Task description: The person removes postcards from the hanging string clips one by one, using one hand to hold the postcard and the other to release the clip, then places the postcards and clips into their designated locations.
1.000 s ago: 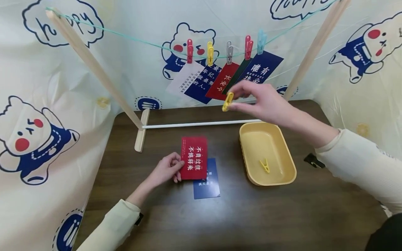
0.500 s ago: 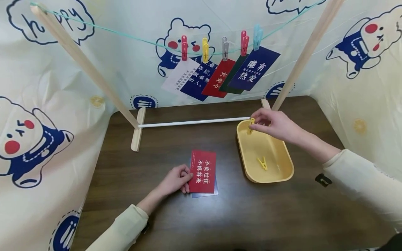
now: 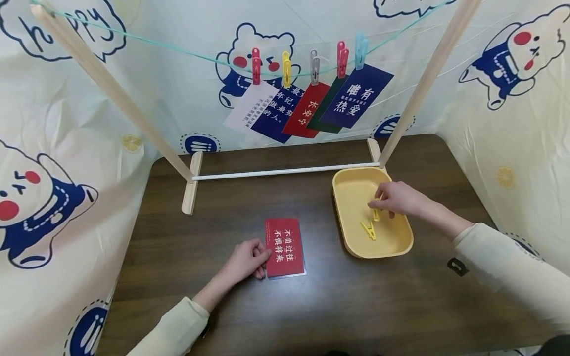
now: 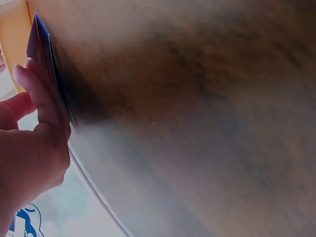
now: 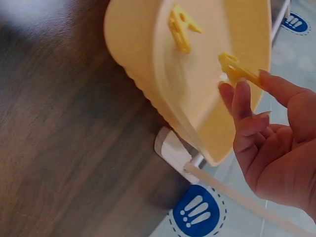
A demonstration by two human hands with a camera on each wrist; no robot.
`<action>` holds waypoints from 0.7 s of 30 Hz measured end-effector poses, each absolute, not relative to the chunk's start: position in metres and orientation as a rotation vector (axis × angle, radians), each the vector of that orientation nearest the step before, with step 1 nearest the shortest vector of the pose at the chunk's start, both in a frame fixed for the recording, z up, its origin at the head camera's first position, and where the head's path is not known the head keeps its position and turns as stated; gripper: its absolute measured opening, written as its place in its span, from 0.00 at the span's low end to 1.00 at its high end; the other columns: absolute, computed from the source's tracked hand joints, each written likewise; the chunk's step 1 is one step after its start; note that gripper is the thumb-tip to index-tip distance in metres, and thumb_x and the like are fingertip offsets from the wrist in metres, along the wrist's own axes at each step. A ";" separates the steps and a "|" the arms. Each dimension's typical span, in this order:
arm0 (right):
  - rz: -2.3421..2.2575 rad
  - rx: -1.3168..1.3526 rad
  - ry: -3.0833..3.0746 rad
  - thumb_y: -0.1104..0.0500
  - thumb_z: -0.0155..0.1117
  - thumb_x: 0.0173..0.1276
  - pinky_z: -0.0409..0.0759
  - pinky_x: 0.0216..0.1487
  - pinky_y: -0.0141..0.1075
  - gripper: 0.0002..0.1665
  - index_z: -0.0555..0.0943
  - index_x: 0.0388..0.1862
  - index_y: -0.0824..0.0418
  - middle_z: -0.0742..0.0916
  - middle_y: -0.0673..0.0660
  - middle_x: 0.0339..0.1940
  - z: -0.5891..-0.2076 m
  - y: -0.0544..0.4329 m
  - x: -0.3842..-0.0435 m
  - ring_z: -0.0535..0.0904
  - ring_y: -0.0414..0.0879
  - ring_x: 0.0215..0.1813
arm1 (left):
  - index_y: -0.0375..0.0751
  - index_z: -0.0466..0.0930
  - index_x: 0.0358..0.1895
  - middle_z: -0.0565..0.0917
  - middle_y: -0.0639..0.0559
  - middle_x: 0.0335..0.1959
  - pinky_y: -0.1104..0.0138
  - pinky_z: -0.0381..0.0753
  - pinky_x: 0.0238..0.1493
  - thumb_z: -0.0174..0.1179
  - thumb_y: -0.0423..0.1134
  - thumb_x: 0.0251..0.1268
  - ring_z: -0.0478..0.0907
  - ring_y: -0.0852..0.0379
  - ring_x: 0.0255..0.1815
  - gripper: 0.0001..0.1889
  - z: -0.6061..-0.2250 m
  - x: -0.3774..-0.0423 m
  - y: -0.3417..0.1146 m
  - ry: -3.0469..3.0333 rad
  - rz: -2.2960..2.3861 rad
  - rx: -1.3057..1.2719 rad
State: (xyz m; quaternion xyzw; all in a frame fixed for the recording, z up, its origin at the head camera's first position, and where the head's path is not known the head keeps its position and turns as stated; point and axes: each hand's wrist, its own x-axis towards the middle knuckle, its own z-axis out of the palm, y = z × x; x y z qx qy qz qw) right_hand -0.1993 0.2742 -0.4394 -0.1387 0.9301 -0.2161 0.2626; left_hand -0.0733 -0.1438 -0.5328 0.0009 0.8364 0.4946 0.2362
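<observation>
My left hand pinches the left edge of a red card with white characters, thumb on top. A blue card lies almost wholly hidden under it. In the left wrist view, the cards' edge tilts up beside the fingers. Over the yellow basket, my right hand pinches a yellow clothespin between thumb and fingers, its clip end pointing away from the hand. A second yellow clothespin lies on the basket floor, just beside the held one in the head view.
Behind, a green cord runs between two wooden posts. Several cards hang from it by coloured clothespins, with a blue card rightmost. A white rod joins the stand's feet along the back of the dark wooden table.
My right hand has carried the yellow clothespin from before the hanging cards down into the basket. My left hand has brought the red card down over the blue card.
</observation>
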 end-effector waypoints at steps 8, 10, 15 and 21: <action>-0.445 -0.345 2.446 0.51 0.70 0.72 0.75 0.22 0.33 0.18 0.80 0.31 0.63 0.82 0.55 0.21 -0.448 0.274 -0.192 0.78 0.45 0.18 | 0.39 0.76 0.34 0.81 0.50 0.18 0.66 0.82 0.18 0.63 0.39 0.76 0.79 0.59 0.14 0.11 -0.535 -0.071 -0.144 2.333 1.288 0.020; -0.403 -0.358 2.440 0.52 0.69 0.72 0.74 0.20 0.32 0.18 0.78 0.27 0.62 0.80 0.55 0.19 -0.449 0.272 -0.190 0.77 0.44 0.16 | 0.39 0.76 0.34 0.81 0.50 0.18 0.67 0.80 0.18 0.63 0.39 0.76 0.79 0.59 0.14 0.10 -0.535 -0.071 -0.144 2.339 1.271 0.026; -0.359 -0.366 2.427 0.54 0.68 0.71 0.71 0.18 0.30 0.19 0.74 0.23 0.60 0.78 0.54 0.17 -0.452 0.270 -0.186 0.75 0.43 0.15 | 0.40 0.76 0.34 0.80 0.51 0.17 0.69 0.78 0.16 0.62 0.39 0.77 0.77 0.59 0.13 0.11 -0.535 -0.071 -0.144 2.361 1.245 0.049; -0.380 -0.340 2.402 0.54 0.68 0.71 0.71 0.19 0.32 0.17 0.74 0.27 0.62 0.78 0.55 0.18 -0.455 0.269 -0.181 0.74 0.44 0.15 | 0.40 0.77 0.34 0.80 0.51 0.16 0.67 0.79 0.16 0.62 0.39 0.77 0.78 0.58 0.13 0.10 -0.535 -0.071 -0.144 2.379 1.230 0.064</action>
